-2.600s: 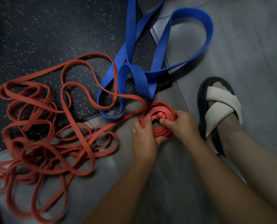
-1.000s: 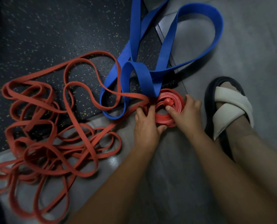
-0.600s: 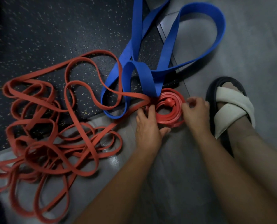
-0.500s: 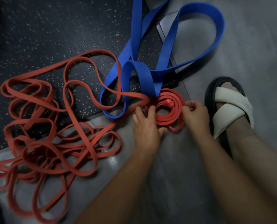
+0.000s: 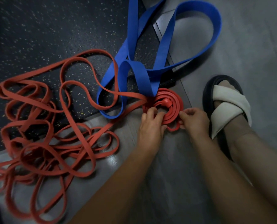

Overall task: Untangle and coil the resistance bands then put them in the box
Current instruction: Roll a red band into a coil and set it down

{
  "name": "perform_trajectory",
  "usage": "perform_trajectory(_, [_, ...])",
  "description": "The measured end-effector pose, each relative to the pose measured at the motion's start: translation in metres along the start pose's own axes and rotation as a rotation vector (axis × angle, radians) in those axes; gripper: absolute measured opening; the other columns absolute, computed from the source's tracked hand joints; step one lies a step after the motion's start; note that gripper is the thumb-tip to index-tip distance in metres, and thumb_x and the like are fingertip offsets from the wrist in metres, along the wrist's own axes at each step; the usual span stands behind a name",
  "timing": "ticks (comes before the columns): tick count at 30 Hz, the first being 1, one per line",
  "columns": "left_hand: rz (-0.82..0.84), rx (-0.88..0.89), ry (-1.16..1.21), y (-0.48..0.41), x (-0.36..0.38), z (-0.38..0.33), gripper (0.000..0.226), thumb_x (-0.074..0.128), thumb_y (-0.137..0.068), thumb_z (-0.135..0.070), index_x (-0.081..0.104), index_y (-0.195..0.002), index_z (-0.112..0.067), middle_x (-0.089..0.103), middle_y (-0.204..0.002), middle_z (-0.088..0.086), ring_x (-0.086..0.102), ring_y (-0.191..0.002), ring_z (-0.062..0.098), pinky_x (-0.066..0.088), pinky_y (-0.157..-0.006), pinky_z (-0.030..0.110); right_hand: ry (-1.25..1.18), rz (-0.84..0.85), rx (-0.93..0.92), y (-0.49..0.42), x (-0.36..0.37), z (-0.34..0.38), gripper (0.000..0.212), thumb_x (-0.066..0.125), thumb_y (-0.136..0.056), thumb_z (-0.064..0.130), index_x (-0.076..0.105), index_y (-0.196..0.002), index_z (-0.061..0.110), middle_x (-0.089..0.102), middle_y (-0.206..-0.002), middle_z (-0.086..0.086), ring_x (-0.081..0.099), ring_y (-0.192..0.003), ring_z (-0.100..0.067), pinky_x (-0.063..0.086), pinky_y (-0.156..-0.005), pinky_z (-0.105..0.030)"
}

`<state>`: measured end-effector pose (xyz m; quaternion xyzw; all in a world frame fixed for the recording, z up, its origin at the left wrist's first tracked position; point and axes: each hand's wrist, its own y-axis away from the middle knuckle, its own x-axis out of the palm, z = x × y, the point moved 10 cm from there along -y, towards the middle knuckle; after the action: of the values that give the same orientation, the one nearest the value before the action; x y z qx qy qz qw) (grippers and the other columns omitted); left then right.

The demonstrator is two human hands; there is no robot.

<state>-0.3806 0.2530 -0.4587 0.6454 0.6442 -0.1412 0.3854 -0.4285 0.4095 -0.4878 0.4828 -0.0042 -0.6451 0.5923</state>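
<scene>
- Left hand presses fingers down on the near edge of the flat spiral coil of narrow red rubber resistance band, pinning it to the floor; right hand pinches the outermost turn at the coil's near-right edge.
- Only a few turns are wound, so coiling looks barely begun.
- From the coil's left side, two red strands run out into a large loose tangle of the same red band, sprawled across dark speckled mat and grey floor; most of its length is left to wind.
- Wide blue rubber resistance band lies uncoiled, one fold touching the coil's far edge.
- No box is visible.
</scene>
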Motion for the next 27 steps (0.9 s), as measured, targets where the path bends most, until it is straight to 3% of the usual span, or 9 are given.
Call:
perform_trajectory(3, [0.008, -0.031, 0.012, -0.001, 0.002, 0.001, 0.047, 0.064, -0.084, -0.023, 0.052, -0.128, -0.015, 0.039, -0.136, 0.007, 0.037, -0.115, 0.026, 0.034, -0.097, 0.030, -0.126, 0.026, 0.043, 0.003, 0.006, -0.002, 0.025, 0.056, -0.090, 0.006, 0.054, -0.065, 0.011, 0.056, -0.060, -0.005, 0.056, -0.052, -0.012, 0.051, -0.046, -0.017])
perform_trajectory(6, [0.038, -0.057, -0.010, -0.002, 0.009, 0.003, 0.059, 0.072, -0.077, -0.027, 0.049, -0.130, -0.018, 0.038, -0.137, 0.005, 0.036, -0.115, 0.026, 0.033, -0.097, 0.031, -0.274, 0.076, 0.139, 0.008, 0.017, -0.010, 0.015, 0.053, -0.091, 0.007, 0.060, -0.078, 0.006, 0.059, -0.064, -0.005, 0.058, -0.049, -0.008, 0.052, -0.049, -0.016])
perform_trajectory(10, [0.030, -0.057, -0.098, -0.001, 0.012, 0.000, 0.069, 0.074, -0.074, -0.024, 0.042, -0.135, -0.019, 0.037, -0.140, 0.003, 0.036, -0.115, 0.028, 0.033, -0.098, 0.036, -0.318, 0.120, 0.189, 0.008, 0.021, -0.011, 0.021, 0.050, -0.092, 0.009, 0.056, -0.072, 0.012, 0.058, -0.065, -0.006, 0.055, -0.052, -0.008, 0.049, -0.045, -0.014])
perform_trajectory(13, [-0.006, -0.038, -0.149, -0.004, 0.010, -0.002, 0.062, 0.073, -0.074, -0.023, 0.048, -0.130, -0.016, 0.044, -0.132, 0.005, 0.041, -0.109, 0.031, 0.037, -0.092, 0.039, -0.265, 0.140, 0.184, 0.006, 0.020, -0.005, 0.019, 0.052, -0.090, 0.021, 0.061, -0.078, 0.009, 0.062, -0.071, -0.009, 0.057, -0.058, -0.014, 0.049, -0.054, -0.024])
perform_trajectory(16, [-0.092, 0.018, -0.223, -0.005, 0.004, -0.004, 0.053, 0.078, -0.062, -0.020, 0.061, -0.111, -0.013, 0.058, -0.108, 0.008, 0.054, -0.090, 0.033, 0.047, -0.075, 0.040, -0.259, 0.181, 0.123, 0.007, 0.026, 0.008, 0.028, 0.055, -0.090, 0.032, 0.057, -0.069, 0.014, 0.064, -0.074, -0.007, 0.062, -0.068, -0.017, 0.052, -0.067, -0.029])
perform_trajectory(19, [-0.151, 0.051, -0.313, -0.008, 0.001, -0.005, 0.050, 0.081, -0.047, -0.018, 0.066, -0.094, -0.014, 0.063, -0.090, 0.006, 0.059, -0.073, 0.028, 0.049, -0.060, 0.033, -0.221, 0.141, 0.047, 0.009, 0.025, 0.015, 0.025, 0.063, -0.085, 0.034, 0.062, -0.083, 0.009, 0.069, -0.086, -0.013, 0.067, -0.078, -0.023, 0.056, -0.079, -0.039])
perform_trajectory(20, [-0.158, 0.058, -0.346, -0.009, 0.001, -0.006, 0.049, 0.082, -0.045, -0.018, 0.067, -0.092, -0.015, 0.063, -0.087, 0.004, 0.059, -0.070, 0.026, 0.049, -0.057, 0.031, -0.225, 0.128, 0.039, 0.010, 0.023, 0.015, 0.022, 0.063, -0.085, 0.031, 0.062, -0.086, 0.008, 0.069, -0.088, -0.013, 0.067, -0.079, -0.022, 0.056, -0.078, -0.039])
perform_trajectory(23, [-0.182, 0.086, -0.420, -0.011, 0.002, -0.013, 0.041, 0.083, -0.048, -0.019, 0.068, -0.086, -0.019, 0.063, -0.080, 0.000, 0.058, -0.066, 0.021, 0.045, -0.053, 0.028, -0.298, 0.153, 0.022, 0.013, 0.023, 0.016, 0.018, 0.060, -0.089, 0.019, 0.058, -0.071, 0.016, 0.063, -0.075, -0.004, 0.061, -0.069, -0.012, 0.053, -0.065, -0.025])
perform_trajectory(27, [-0.225, 0.166, -0.541, -0.013, 0.000, -0.023, 0.022, 0.071, -0.059, -0.018, 0.068, -0.081, -0.020, 0.062, -0.077, -0.001, 0.057, -0.065, 0.019, 0.041, -0.053, 0.029, -0.324, 0.141, 0.003, 0.012, 0.021, 0.019, 0.018, 0.059, -0.089, 0.016, 0.059, -0.072, 0.017, 0.061, -0.071, 0.001, 0.060, -0.067, -0.008, 0.052, -0.064, -0.022])
